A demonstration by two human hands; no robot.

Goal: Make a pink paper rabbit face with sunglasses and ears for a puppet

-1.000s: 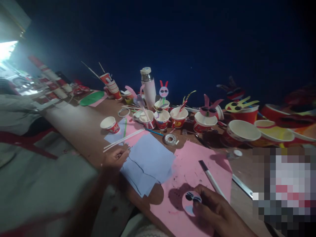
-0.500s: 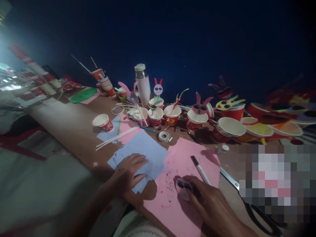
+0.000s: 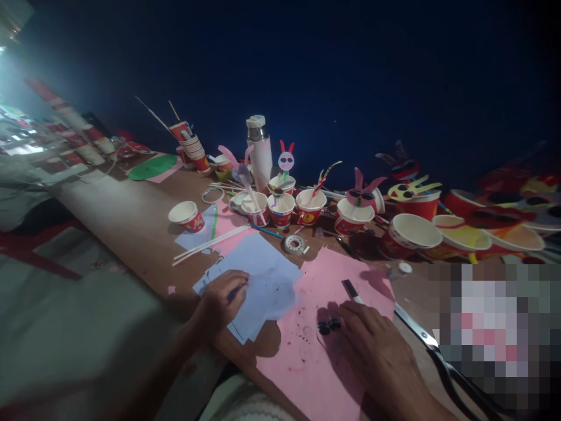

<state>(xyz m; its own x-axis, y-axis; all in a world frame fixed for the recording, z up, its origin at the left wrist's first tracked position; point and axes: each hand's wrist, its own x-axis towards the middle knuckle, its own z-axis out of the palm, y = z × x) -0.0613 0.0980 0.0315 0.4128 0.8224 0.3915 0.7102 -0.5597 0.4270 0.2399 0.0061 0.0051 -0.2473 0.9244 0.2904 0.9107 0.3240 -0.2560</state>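
Note:
My left hand rests on a stack of pale blue paper at the table's near edge, with its fingers curled round a thin dark thing I cannot name. My right hand lies on a pink sheet, fingers pressed down over a small round paper face with black sunglasses, which is mostly hidden beneath them. A marker pen lies on the pink sheet just beyond my right fingers.
Red paper cups stand in a row across the brown table, some bearing paper rabbit faces. A white flask, a tape roll, white sticks and a metal ruler lie around.
My left hand moved from the paper's far edge onto the blue stack and curled shut. My right hand slid forward over the paper face, covering it. The view shifted slightly.

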